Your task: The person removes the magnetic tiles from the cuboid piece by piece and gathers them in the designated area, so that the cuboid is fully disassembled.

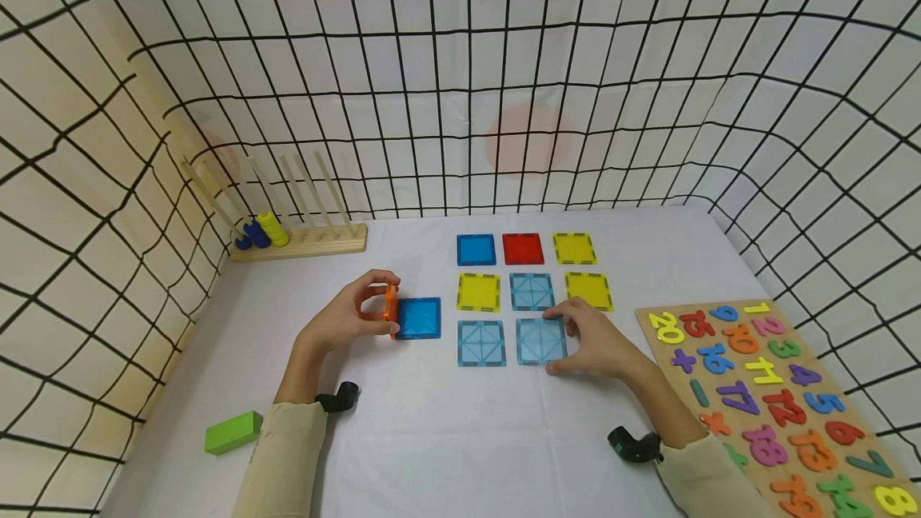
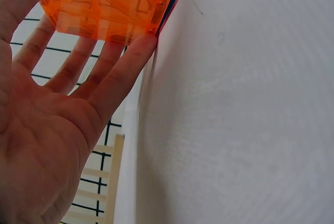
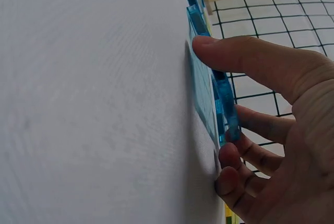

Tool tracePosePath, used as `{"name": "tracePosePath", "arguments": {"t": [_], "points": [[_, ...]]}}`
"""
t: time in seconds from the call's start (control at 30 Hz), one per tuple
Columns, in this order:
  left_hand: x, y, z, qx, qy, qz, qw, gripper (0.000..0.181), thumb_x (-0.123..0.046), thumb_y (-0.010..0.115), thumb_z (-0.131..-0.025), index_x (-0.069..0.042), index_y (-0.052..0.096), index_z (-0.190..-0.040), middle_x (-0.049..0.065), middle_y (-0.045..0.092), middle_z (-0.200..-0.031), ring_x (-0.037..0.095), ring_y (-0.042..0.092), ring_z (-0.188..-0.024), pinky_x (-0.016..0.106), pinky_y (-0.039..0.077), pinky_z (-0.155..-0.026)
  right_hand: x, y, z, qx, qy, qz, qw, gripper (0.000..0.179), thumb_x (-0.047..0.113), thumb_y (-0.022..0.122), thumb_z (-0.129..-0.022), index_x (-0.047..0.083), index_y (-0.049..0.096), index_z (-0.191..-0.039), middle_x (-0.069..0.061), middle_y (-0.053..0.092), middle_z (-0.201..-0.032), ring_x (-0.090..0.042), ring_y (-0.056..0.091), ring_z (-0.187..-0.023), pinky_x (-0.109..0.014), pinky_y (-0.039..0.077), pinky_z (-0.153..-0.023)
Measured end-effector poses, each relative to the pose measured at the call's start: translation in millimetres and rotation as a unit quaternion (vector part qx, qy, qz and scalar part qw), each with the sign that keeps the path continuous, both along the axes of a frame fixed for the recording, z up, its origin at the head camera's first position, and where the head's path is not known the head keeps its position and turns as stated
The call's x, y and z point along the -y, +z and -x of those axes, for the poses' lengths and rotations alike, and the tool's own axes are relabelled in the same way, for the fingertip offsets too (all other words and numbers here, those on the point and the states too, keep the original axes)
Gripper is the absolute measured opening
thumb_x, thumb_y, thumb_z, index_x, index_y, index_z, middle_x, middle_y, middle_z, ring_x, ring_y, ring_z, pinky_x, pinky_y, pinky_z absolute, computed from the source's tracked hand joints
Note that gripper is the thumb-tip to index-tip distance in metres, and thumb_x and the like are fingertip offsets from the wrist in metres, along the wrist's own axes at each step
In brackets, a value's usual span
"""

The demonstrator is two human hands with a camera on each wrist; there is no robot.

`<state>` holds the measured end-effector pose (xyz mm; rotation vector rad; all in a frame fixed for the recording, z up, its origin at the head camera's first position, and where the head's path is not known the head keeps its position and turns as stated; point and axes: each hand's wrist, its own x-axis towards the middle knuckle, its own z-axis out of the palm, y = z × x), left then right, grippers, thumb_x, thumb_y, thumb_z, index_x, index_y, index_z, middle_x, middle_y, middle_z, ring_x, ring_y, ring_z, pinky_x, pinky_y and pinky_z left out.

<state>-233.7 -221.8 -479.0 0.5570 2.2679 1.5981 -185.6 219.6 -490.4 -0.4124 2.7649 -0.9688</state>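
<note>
My left hand (image 1: 348,314) holds an orange magnetic tile (image 1: 391,310) on edge, thumb at one side and fingers at the other; the left wrist view shows the orange tile (image 2: 104,7) between them. It stands against the left edge of a dark blue tile (image 1: 419,318) lying flat. My right hand (image 1: 593,340) spans a light blue tile (image 1: 540,341), thumb at its near edge and fingers at its far edge. In the right wrist view the thumb touches the light blue tile (image 3: 201,85). Left of it lies another light blue tile (image 1: 481,344).
Behind lie a blue tile (image 1: 476,249), a red tile (image 1: 523,249), yellow tiles (image 1: 478,292) and a light blue tile (image 1: 532,292). A wooden peg stand (image 1: 324,241) stands back left, a green block (image 1: 233,432) front left, a number board (image 1: 719,366) at right. Black-lined cloth surrounds the table.
</note>
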Motion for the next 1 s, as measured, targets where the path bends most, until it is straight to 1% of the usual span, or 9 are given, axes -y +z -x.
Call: {"name": "tracePosePath", "arguments": {"t": [0.1, 0.2, 0.27, 0.37, 0.5, 0.63, 0.77, 0.87, 1.0], "points": [[0.0, 0.0, 0.2, 0.003, 0.002, 0.0, 1.0, 0.078, -0.01, 0.088, -0.081, -0.009, 0.045, -0.146, 0.015, 0.046, -0.155, 0.04, 0.035, -0.147, 0.059, 0.047, -0.11, 0, -1.4, 0.0, 0.004, 0.0, -0.014, 0.9999, 0.078, 0.035, 0.096, -0.067, 0.021, 0.063, -0.137, -0.007, 0.055, -0.129, -0.023, 0.051, -0.106, -0.033, 0.054, -0.087], [0.2, -1.0, 1.0, 0.005, 0.003, 0.001, 1.0, 0.078, -0.011, 0.088, -0.081, -0.01, 0.045, -0.146, 0.014, 0.046, -0.155, 0.039, 0.035, -0.147, 0.058, 0.047, -0.11, 0, -1.2, -0.7, 0.008, 0.0, -0.021, 0.9998, 0.08, 0.035, 0.096, -0.068, 0.021, 0.062, -0.139, -0.009, 0.053, -0.134, -0.024, 0.052, -0.109, -0.039, 0.057, -0.095], [0.3, -1.4, 1.3, 0.006, 0.003, 0.002, 1.0, 0.078, -0.011, 0.088, -0.081, -0.01, 0.045, -0.146, 0.014, 0.046, -0.154, 0.038, 0.036, -0.147, 0.058, 0.048, -0.11, 1, -0.7, -1.2, 0.008, 0.001, -0.023, 0.9997, 0.08, 0.035, 0.095, -0.068, 0.02, 0.062, -0.139, -0.009, 0.053, -0.135, -0.025, 0.053, -0.11, -0.041, 0.057, -0.097], [0.8, -1.7, 1.7, 0.003, 0.0, 0.003, 1.0, 0.078, -0.012, 0.088, -0.081, -0.01, 0.045, -0.146, 0.014, 0.046, -0.154, 0.038, 0.036, -0.147, 0.057, 0.048, -0.11, 0, 0.5, -1.6, 0.01, 0.002, -0.024, 0.9997, 0.082, 0.036, 0.095, -0.068, 0.02, 0.061, -0.141, -0.01, 0.053, -0.135, -0.025, 0.053, -0.109, -0.04, 0.058, -0.095], [1.2, -2.6, 0.7, -0.005, -0.001, 0.005, 1.0, 0.078, -0.011, 0.088, -0.08, -0.011, 0.046, -0.145, 0.013, 0.046, -0.155, 0.037, 0.036, -0.147, 0.056, 0.049, -0.109, 0, 2.2, -1.6, 0.007, -0.002, -0.02, 0.9998, 0.084, 0.039, 0.095, -0.069, 0.02, 0.059, -0.142, -0.007, 0.056, -0.129, -0.023, 0.052, -0.104, -0.033, 0.054, -0.085], [1.3, -2.1, -0.9, -0.011, 0.002, 0.004, 0.9999, 0.077, -0.01, 0.088, -0.08, -0.011, 0.047, -0.145, 0.013, 0.046, -0.154, 0.037, 0.037, -0.146, 0.057, 0.049, -0.109, 0, 5.9, 0.7, -0.017, -0.008, -0.003, 0.9998, 0.076, 0.043, 0.09, -0.075, 0.017, 0.06, -0.139, -0.005, 0.062, -0.118, -0.02, 0.054, -0.097, -0.028, 0.052, -0.075], [0.6, -2.1, -1.2, -0.016, 0.002, 0.003, 0.9999, 0.077, -0.01, 0.088, -0.081, -0.012, 0.047, -0.146, 0.013, 0.047, -0.155, 0.037, 0.038, -0.146, 0.057, 0.049, -0.109, 3, 11.8, 2.4, -0.039, -0.008, 0.028, 0.9988, 0.068, 0.04, 0.088, -0.08, 0.012, 0.062, -0.136, -0.007, 0.065, -0.114, -0.021, 0.058, -0.096, -0.026, 0.055, -0.075], [-0.2, -2.2, -1.0, -0.017, 0.006, 0.003, 0.9998, 0.083, -0.009, 0.088, -0.08, -0.02, 0.044, -0.149, 0.012, 0.046, -0.155, 0.035, 0.038, -0.146, 0.057, 0.05, -0.108, 6, 16.6, 5.5, -0.045, -0.004, 0.043, 0.9981, 0.065, 0.036, 0.087, -0.082, 0.011, 0.062, -0.137, -0.008, 0.067, -0.114, -0.022, 0.059, -0.097, -0.025, 0.055, -0.077], [-1.4, -1.8, -0.7, -0.015, 0.012, 0.003, 0.9998, 0.091, -0.009, 0.088, -0.08, -0.033, 0.039, -0.153, 0.012, 0.045, -0.156, 0.034, 0.04, -0.146, 0.056, 0.051, -0.107, 14, 23.2, 12.3, -0.055, 0.005, 0.054, 0.997, 0.063, 0.037, 0.086, -0.084, 0.012, 0.062, -0.137, -0.007, 0.068, -0.113, -0.021, 0.061, -0.096, -0.025, 0.055, -0.077]]}}
